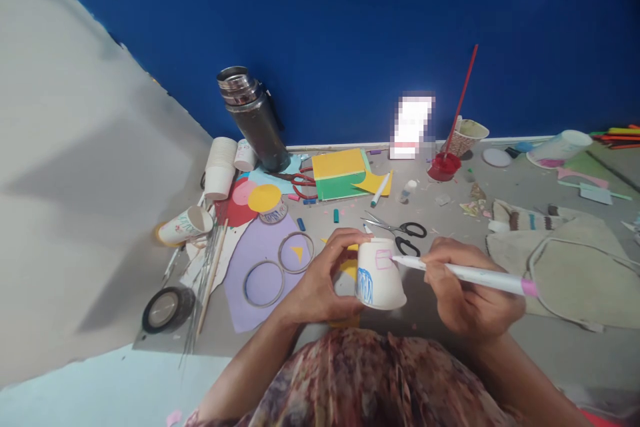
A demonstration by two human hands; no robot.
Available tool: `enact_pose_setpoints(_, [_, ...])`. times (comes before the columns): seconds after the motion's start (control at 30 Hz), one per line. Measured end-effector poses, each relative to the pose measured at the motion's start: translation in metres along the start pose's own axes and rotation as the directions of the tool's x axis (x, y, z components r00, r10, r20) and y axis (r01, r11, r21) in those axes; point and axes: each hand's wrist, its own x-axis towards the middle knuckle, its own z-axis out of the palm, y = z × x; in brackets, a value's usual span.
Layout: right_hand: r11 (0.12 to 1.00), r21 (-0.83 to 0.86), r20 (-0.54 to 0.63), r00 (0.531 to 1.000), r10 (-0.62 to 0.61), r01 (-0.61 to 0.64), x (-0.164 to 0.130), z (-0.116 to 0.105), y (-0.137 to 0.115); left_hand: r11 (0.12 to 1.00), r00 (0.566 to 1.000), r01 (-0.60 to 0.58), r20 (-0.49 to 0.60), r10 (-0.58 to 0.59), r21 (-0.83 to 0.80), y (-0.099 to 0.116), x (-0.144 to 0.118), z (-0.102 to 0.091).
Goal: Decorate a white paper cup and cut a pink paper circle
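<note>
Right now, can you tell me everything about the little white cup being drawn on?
The paper cup is white and held upside down, its wider rim toward the person. It bears a blue scribbled shape and a pink box outline. The left hand grips it from the side, and the tip of the pink marker in the right hand touches it.

Bright, even light, wide-angle warp at the edges.
Soft shadows fall across the pale wall (75, 180); corners darken, a pixelated patch (411, 123) sits mid-frame, and the edges blur.
</note>
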Motion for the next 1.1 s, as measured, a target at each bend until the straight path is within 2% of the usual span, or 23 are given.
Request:
enact_pose_setpoints(0.2, [0.998,0.036,-0.036,0.998,-0.055,0.056,0.005,0.003,-0.002,1.000,1.000,0.017,0.000,-0.017,0.024,-0.001,0.000,0.001])
enact_pose_setpoints(0.67, [0.994,0.048,0.111,0.988,-0.105,0.100,0.011,0.000,-0.010,0.999,1.000,0.000,-0.013,0.001,0.054,0.001,-0.002,-0.002])
enact_pose_setpoints(0.8, [0.994,0.065,0.092,0.992,-0.089,0.083,0.011,0.003,-0.009,0.999,1.000,0.011,-0.008,-0.011,0.036,0.001,-0.002,-0.001])
enact_pose_setpoints(0.97, [0.995,0.054,-0.019,0.997,-0.080,0.081,0.009,0.005,-0.005,1.000,1.000,0.009,0.018,-0.009,0.011,-0.002,-0.001,0.000])
enact_pose_setpoints(1.1, [0.996,0.027,0.002,0.996,-0.084,0.084,0.008,0.005,-0.004,1.000,1.000,-0.005,0.029,0.005,0.003,-0.002,-0.001,0.000])
